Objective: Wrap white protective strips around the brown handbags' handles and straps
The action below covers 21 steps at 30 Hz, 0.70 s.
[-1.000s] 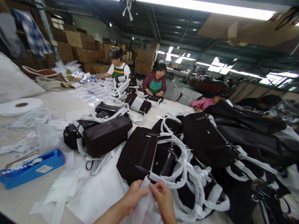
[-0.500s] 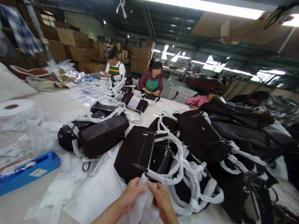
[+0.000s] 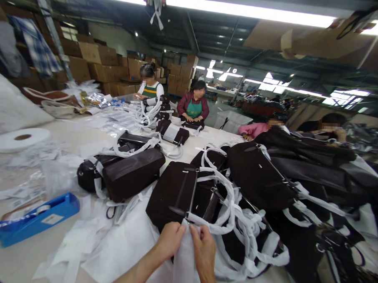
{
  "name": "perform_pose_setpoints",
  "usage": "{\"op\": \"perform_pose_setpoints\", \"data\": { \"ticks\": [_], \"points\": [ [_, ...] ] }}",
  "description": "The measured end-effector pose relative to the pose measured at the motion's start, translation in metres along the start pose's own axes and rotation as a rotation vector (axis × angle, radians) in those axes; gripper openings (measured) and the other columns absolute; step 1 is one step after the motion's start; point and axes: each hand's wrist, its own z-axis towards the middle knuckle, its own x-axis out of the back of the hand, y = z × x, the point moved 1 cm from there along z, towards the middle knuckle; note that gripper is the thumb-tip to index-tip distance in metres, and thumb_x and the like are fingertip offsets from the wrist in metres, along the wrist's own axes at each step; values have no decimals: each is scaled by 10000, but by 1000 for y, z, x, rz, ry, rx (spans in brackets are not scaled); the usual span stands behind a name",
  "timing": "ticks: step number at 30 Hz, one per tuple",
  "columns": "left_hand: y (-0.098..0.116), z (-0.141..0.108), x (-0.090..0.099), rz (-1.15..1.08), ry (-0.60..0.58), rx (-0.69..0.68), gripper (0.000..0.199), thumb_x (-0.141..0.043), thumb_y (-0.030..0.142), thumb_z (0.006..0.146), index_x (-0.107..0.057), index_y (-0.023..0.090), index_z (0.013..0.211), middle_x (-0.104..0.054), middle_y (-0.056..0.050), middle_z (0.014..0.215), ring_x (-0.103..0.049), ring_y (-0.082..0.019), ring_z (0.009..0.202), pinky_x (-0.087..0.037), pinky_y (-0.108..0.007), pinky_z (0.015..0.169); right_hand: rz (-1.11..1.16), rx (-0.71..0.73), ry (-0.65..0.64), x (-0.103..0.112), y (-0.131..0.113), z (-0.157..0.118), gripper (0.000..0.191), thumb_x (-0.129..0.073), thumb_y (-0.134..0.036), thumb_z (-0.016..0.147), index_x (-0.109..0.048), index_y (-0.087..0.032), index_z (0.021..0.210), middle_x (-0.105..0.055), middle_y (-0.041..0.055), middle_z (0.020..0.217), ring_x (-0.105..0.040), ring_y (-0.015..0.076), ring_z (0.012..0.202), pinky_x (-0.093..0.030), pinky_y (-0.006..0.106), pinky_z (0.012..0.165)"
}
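Note:
Both my hands pinch a strip of white tissue-like wrapping at the near end of a dark brown handbag's handle. My left hand grips its left edge, and my right hand grips its right edge. The strip hangs down between them toward me. Just beyond my fingertips lies the dark brown handbag, on its side, with a metal ring by the handle. Its handle is wound in white wrapping and loops away to the right. What lies under my fingers is hidden.
More dark brown handbags lie left of centre, and a pile of them covers the right side. On the left are a blue tape dispenser, a white roll and loose white sheets. Several co-workers sit across the table.
My hands have shifted slightly up and right in view, and the strip between them now hangs straighter and flatter. The camera view has turned a little to the left.

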Motion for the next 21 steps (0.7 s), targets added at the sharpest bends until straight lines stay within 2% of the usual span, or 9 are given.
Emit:
{"op": "perform_pose_setpoints", "data": {
  "ticks": [4,7,10,12,13,16,18,21],
  "points": [
    [19,-3,5,149,60,-63,256,-444,302,852,-548,169,660,-612,-34,688,-546,-169,693,-364,-270,679,0,44,26,8,-7,2,443,-446,-668,788,-458,-241,668,-504,-44,568,-483,169,528,-380,280,558],
    [21,-1,-1,-53,64,45,193,-441,300,857,-506,185,718,-558,8,652,-528,-148,646,-360,-242,610,-21,80,23,13,-11,7,433,-416,-657,816,-464,-244,696,-550,-29,604,-522,182,551,-398,286,568],
    [15,5,-7,-171,68,150,188,-464,289,841,-461,195,678,-492,32,612,-484,-134,607,-333,-232,571,-35,109,-35,13,-10,11,392,-424,-609,829,-469,-243,695,-567,-18,584,-544,193,531,-417,295,548],
    [10,8,-9,-176,87,148,182,-486,250,815,-448,192,646,-476,31,626,-464,-132,635,-316,-235,583,-16,133,-112,13,-6,14,350,-455,-553,827,-558,-220,800,-638,13,643,-597,215,566,-463,312,575],
    [8,8,-10,-190,95,146,173,-487,233,807,-446,191,643,-471,31,637,-456,-132,652,-310,-237,591,8,147,-163,13,-4,15,353,-468,-513,829,-605,-198,911,-692,43,731,-641,232,634,-496,324,623],
    [2,5,-15,-291,115,184,139,-462,223,809,-451,191,674,-449,37,646,-441,-130,663,-307,-241,607,103,196,-344,14,-1,22,454,-485,-388,833,-606,-163,1208,-714,108,1110,-674,266,987,-518,353,862],
    [3,1,-18,-376,132,214,120,-467,237,803,-454,193,693,-439,41,645,-436,-129,650,-312,-244,608,135,211,-447,17,-2,30,463,-488,-346,822,-618,-157,1224,-671,110,1215,-624,267,1117,-481,362,960],
    [7,-4,-24,-501,148,240,92,-482,249,780,-460,191,712,-441,43,643,-436,-126,624,-319,-247,594,99,203,-553,20,-8,41,454,-494,-322,794,-647,-156,1188,-694,111,1167,-641,269,1081,-476,379,967]
  ]
}}
